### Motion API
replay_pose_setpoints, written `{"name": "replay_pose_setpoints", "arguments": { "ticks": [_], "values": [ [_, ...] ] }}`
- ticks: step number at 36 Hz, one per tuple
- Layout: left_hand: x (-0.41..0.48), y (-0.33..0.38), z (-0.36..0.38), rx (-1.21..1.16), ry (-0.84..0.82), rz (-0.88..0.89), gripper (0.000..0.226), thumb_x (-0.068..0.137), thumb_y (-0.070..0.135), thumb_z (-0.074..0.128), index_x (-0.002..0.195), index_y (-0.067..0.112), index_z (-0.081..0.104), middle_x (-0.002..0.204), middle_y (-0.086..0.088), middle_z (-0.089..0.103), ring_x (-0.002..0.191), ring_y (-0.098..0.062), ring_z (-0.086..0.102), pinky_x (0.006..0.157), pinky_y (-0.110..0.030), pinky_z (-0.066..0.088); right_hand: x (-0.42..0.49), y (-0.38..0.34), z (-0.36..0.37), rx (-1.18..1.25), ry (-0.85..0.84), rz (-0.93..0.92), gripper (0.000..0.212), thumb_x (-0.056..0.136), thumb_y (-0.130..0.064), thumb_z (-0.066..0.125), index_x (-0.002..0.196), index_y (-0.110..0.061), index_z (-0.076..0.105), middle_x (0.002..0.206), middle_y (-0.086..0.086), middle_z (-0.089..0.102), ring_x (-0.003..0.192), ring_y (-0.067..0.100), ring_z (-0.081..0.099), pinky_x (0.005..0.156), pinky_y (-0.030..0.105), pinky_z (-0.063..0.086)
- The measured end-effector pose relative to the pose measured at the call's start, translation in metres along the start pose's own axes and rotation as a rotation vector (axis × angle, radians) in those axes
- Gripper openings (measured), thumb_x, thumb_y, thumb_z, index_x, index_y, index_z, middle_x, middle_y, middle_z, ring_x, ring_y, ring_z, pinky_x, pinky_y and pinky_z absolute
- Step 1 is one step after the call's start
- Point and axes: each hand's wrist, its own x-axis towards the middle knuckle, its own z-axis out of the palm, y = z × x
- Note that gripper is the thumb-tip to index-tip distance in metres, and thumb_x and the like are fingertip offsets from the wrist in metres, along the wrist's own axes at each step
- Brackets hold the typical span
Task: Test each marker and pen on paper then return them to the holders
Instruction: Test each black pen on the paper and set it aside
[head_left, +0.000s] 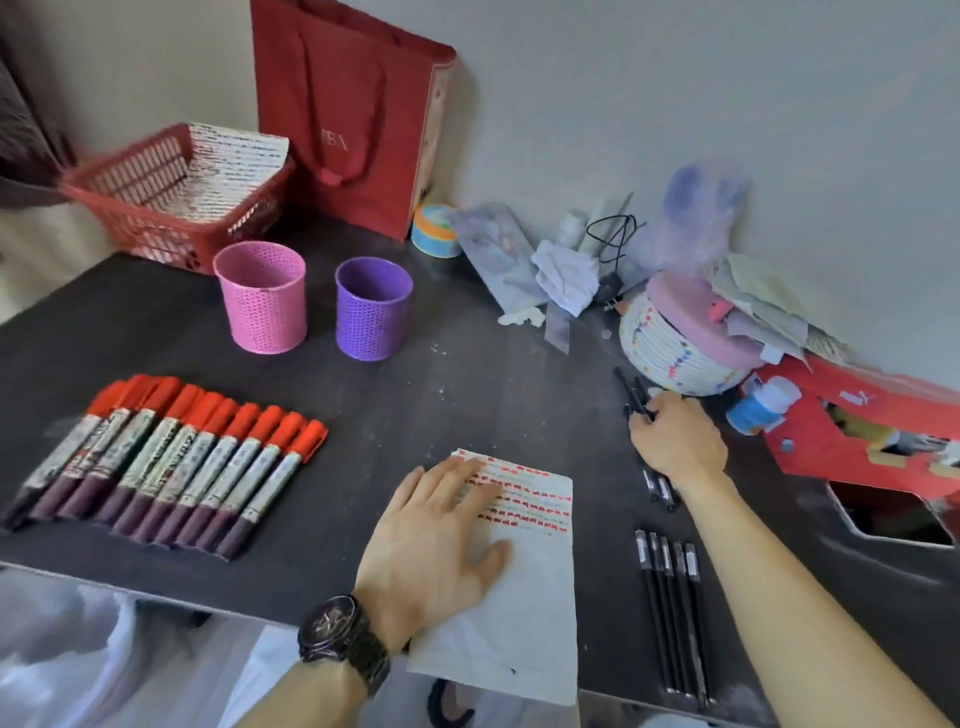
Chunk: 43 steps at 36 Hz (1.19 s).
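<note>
Nearest the camera, the sheet of paper (519, 597) is pinned flat on the dark counter (415, 395) by the left hand (436, 545), fingers (457, 480) straight and spread over rows of red test marks at the sheet's top; a dark wristwatch (340, 636) is worn on that wrist. Just right of the paper, five black pens (670, 608) are laid side by side near the counter's front edge. Out to the left, a neat row of red-capped markers (171, 457) is lined up, caps pointing away, touching one another. Further right, the right hand (675, 436) is stretched out over a second cluster of black pens (634, 395), fingers curled down onto them, and at least one pen looks to be gripped, though the blur makes the grip hard to judge; two more pen ends (660, 488) are seen under the wrist. Beyond, the pink holder (262, 304) and the purple holder (373, 316) are stood upright just beside each other, apart from the markers. At the back, a red basket (171, 197) and a red paper bag (348, 119) are set against the wall, and a white woven basket (675, 343) is seen just past the right hand.
</note>
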Motion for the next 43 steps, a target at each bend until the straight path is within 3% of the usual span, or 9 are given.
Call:
{"name": "replay_pose_setpoints", "arguments": {
  "ticks": [5, 11, 15, 19, 23, 29, 33, 40, 43],
  "values": [
    [0.002, -0.004, 0.002, -0.029, -0.002, 0.021, 0.066, 0.086, 0.068, 0.038, 0.146, 0.041, 0.042, 0.163, 0.015, 0.024, 0.152, -0.006, 0.011, 0.121, -0.029, -0.012, 0.010, -0.003, 0.010, -0.088, -0.021, 0.042, 0.041, 0.098, -0.036, 0.054, 0.132, -0.014, 0.058, 0.137, 0.016, 0.056, 0.119, 0.041, 0.058, 0.088, 0.043, 0.048],
    [0.002, -0.007, 0.002, -0.075, -0.002, 0.018, 0.064, 0.085, 0.065, 0.045, 0.145, 0.042, 0.045, 0.162, 0.017, 0.025, 0.152, -0.003, 0.009, 0.123, -0.030, -0.008, 0.006, -0.004, 0.005, -0.059, 0.012, 0.073, 0.032, 0.100, -0.032, 0.053, 0.122, -0.014, 0.065, 0.128, 0.019, 0.064, 0.115, 0.041, 0.061, 0.079, 0.038, 0.041],
    [0.002, -0.006, 0.001, -0.084, -0.006, 0.020, 0.062, 0.086, 0.061, 0.045, 0.146, 0.042, 0.044, 0.163, 0.016, 0.023, 0.152, -0.004, 0.008, 0.120, -0.027, -0.013, -0.019, -0.013, 0.000, 0.321, -0.006, 0.034, 0.024, 0.100, -0.029, 0.058, 0.113, -0.010, 0.066, 0.126, 0.008, 0.069, 0.113, 0.035, 0.064, 0.093, 0.039, 0.048],
    [0.001, -0.006, 0.000, -0.100, 0.000, 0.028, 0.062, 0.087, 0.060, 0.046, 0.146, 0.040, 0.044, 0.163, 0.014, 0.024, 0.153, -0.006, 0.010, 0.123, -0.029, -0.008, -0.086, -0.038, -0.003, 1.093, -0.222, 0.077, 0.017, 0.095, -0.014, 0.070, 0.111, -0.010, 0.068, 0.104, 0.010, 0.073, 0.090, 0.020, 0.071, 0.075, 0.031, 0.059],
    [-0.001, -0.007, 0.001, -0.098, 0.030, 0.039, 0.061, 0.088, 0.060, 0.049, 0.142, 0.035, 0.052, 0.160, 0.008, 0.034, 0.152, -0.013, 0.020, 0.125, -0.037, 0.010, -0.155, -0.051, 0.000, 1.488, -0.276, 0.066, 0.036, 0.072, -0.026, 0.081, 0.106, -0.015, 0.073, 0.098, 0.013, 0.076, 0.085, 0.023, 0.074, 0.074, 0.029, 0.060],
    [-0.003, -0.006, 0.001, -0.232, 0.146, 0.043, 0.047, 0.084, 0.039, 0.064, 0.127, 0.021, 0.068, 0.145, -0.001, 0.053, 0.142, -0.023, 0.041, 0.117, -0.042, 0.035, -0.208, -0.044, 0.027, 1.703, -0.305, 0.140, 0.009, 0.081, -0.023, 0.077, 0.079, -0.015, 0.075, 0.091, 0.013, 0.074, 0.089, 0.024, 0.072, 0.077, 0.030, 0.059],
    [-0.007, 0.002, -0.013, -0.345, 0.217, 0.036, 0.034, 0.091, 0.032, 0.059, 0.122, 0.022, 0.069, 0.134, 0.007, 0.058, 0.130, -0.015, 0.048, 0.113, -0.026, 0.035, -0.210, -0.036, 0.032, 1.787, -0.271, 0.137, 0.013, 0.076, -0.028, 0.079, 0.073, -0.018, 0.071, 0.081, 0.004, 0.068, 0.072, 0.013, 0.060, 0.069, 0.024, 0.050],
    [-0.014, 0.041, -0.028, -0.331, -0.024, 0.121, 0.037, 0.093, 0.064, 0.046, 0.125, 0.046, 0.054, 0.114, 0.029, 0.062, 0.102, 0.002, 0.059, 0.082, -0.015, 0.046, -0.205, -0.025, 0.032, 2.006, -0.422, 0.155, 0.013, 0.073, -0.015, 0.082, 0.080, -0.011, 0.071, 0.084, 0.011, 0.068, 0.075, 0.021, 0.064, 0.074, 0.030, 0.053],
    [-0.011, 0.053, -0.025, -0.337, -0.097, 0.158, 0.030, 0.097, 0.057, 0.047, 0.120, 0.043, 0.058, 0.107, 0.025, 0.067, 0.092, -0.001, 0.061, 0.078, -0.023, 0.051, -0.204, -0.023, 0.032, 1.976, -0.466, 0.064, 0.002, 0.082, -0.013, 0.072, 0.081, -0.012, 0.074, 0.092, 0.015, 0.072, 0.086, 0.025, 0.069, 0.081, 0.033, 0.055]
  ]
}}
